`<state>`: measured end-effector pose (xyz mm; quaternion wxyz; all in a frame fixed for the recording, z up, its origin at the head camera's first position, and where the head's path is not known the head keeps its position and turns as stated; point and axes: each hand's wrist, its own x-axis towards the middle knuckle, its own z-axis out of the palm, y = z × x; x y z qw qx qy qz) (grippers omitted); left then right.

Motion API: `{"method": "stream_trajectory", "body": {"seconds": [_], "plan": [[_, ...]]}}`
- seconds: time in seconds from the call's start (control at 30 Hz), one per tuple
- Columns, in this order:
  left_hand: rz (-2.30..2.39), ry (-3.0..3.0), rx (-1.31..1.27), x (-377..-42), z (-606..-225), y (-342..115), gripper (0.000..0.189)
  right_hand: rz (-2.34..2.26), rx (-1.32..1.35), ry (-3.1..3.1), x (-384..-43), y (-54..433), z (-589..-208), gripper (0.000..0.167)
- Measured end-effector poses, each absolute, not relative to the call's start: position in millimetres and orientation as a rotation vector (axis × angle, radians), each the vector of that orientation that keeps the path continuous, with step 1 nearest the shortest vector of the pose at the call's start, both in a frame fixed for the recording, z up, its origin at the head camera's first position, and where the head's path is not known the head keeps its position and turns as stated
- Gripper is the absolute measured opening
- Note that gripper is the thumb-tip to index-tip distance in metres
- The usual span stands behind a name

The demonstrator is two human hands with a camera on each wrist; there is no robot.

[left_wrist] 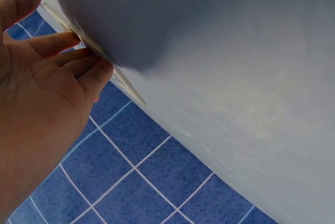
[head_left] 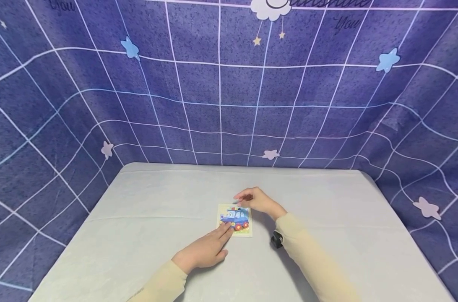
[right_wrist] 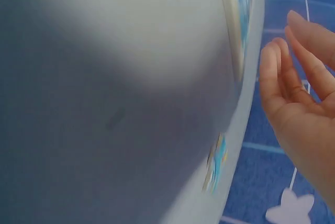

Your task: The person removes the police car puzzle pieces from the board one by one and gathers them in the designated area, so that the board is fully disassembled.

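A small square board (head_left: 245, 233) carries a jigsaw-style picture of a blue cartoon car with red wheels; pale areas border the car at the upper left. My left hand (head_left: 208, 249) rests its straight fingertips on the board's lower left part. In the left wrist view, those fingers (left_wrist: 97, 72) lie along the board's thin edge (left_wrist: 131, 88). Over the board's far right corner hovers my right hand (head_left: 257, 199), fingers loosely bent. The right wrist view shows that hand (right_wrist: 298, 77) with nothing between thumb and fingers. A small coloured puzzle piece (right_wrist: 215, 164) lies apart from the board.
The board lies on a table with a pale grey cloth (head_left: 157, 193). Behind and along the sides hangs a purple-blue curtain (head_left: 199, 84) with a grid and stars. A black device (head_left: 276, 240) sits at the right wrist.
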<state>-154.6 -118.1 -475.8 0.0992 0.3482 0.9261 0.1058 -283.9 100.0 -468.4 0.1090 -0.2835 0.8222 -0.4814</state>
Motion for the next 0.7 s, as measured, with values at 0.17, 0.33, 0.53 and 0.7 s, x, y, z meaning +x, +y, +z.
{"method": "stream_trajectory", "body": {"seconds": [0.17, 0.33, 0.53, 0.7], "plan": [[0.304, 2.734, 1.033, -155.3, -476.6, -118.3, 0.06, -1.317, -0.865, 2.425, -285.5, 86.2, -476.9, 0.026], [0.313, 2.731, 1.041, -154.5, -474.6, -118.0, 0.059, -1.228, -0.842, 2.43, -286.8, 79.5, -481.2, 0.026], [0.317, 2.732, 1.05, -153.6, -473.4, -118.1, 0.058, -1.137, -0.862, 2.447, -287.1, 77.1, -483.6, 0.024], [0.302, 2.744, 1.062, -154.3, -475.0, -118.6, 0.058, -1.073, -0.878, 2.458, -286.6, 76.0, -483.6, 0.024]]}}
